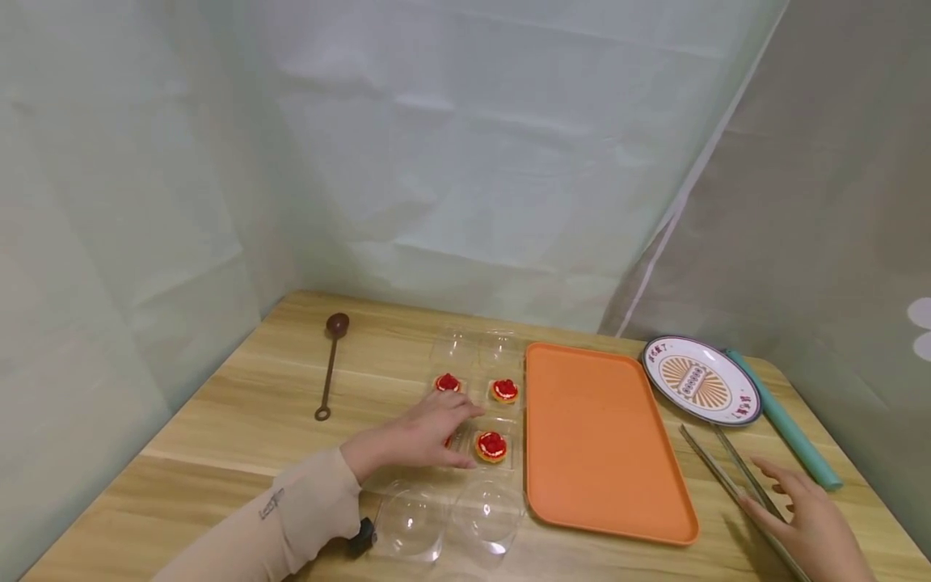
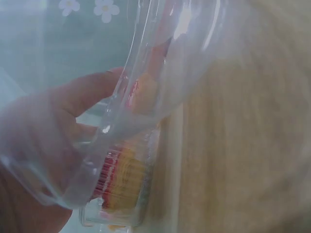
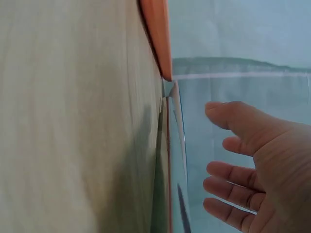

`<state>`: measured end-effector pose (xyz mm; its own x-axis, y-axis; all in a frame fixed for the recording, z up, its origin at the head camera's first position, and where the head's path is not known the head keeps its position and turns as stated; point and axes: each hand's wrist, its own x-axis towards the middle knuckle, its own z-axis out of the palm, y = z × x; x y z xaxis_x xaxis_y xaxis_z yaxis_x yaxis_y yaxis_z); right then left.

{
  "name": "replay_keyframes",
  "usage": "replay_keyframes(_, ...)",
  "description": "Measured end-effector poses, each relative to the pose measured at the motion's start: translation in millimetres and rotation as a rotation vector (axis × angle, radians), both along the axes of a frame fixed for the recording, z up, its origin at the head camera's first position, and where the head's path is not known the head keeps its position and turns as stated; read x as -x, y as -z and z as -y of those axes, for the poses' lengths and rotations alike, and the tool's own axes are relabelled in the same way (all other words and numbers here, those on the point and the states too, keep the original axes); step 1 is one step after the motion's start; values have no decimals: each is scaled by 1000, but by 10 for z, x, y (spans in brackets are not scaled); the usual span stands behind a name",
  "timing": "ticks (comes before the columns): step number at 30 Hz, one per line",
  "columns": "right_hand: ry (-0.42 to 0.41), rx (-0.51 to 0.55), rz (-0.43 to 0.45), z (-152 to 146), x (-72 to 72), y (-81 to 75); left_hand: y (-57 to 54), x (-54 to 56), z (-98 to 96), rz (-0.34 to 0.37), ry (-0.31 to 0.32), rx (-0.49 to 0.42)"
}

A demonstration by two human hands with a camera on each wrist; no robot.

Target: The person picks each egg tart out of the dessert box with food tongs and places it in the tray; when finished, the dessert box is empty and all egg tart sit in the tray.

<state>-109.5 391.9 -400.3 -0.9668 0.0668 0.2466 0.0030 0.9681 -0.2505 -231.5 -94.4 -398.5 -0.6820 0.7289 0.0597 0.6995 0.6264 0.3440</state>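
My left hand (image 1: 425, 431) hovers with loosely spread fingers over a clear plastic pastry box (image 1: 513, 457) and holds nothing. Red-topped tarts sit in its compartments: one far right (image 1: 503, 393), one near right (image 1: 491, 447), one far left (image 1: 447, 383). Another is mostly hidden under the hand. Clear domed lids (image 1: 489, 517) lie toward me; in the left wrist view clear plastic (image 2: 112, 121) covers part of the hand. My right hand (image 1: 815, 517), fingers apart and relaxed, is above metal tongs (image 1: 709, 457). No object is in its grasp in the right wrist view.
An orange tray (image 1: 600, 440) lies right of the pastry box. Behind the tongs are a patterned plate (image 1: 701, 381) and a teal roll (image 1: 789, 424). A dark brown long-handled spoon (image 1: 330, 368) lies at the left. Cloth walls (image 1: 473, 162) enclose the wooden table (image 1: 240, 412).
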Motion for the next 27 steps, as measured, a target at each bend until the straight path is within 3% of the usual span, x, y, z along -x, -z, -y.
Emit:
replay_keyframes(20, 35, -43, 231, -258, -5, 191, 66, 2, 26, 81, -27, -47)
replay_keyframes(27, 33, -61, 198, -243, -10, 173, 90, 12, 45, 92, -29, -84)
